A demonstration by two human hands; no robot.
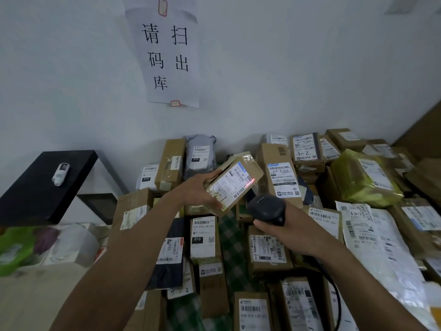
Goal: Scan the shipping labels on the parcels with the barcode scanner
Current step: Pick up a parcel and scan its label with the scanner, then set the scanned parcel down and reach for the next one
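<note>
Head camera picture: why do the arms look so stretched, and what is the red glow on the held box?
Head view: the wide lens stretches whatever nears the edges; the red glow looks like light from the scanner falling on the label of the box; room light is dim and even, no hard shadows; the green bag at the left edge is blurred.

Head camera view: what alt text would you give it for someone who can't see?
A person's left hand holds a brown parcel above a pile of labelled parcels, while the right hand aims a black barcode scanner at it, its red light falling on the shipping label.
</note>
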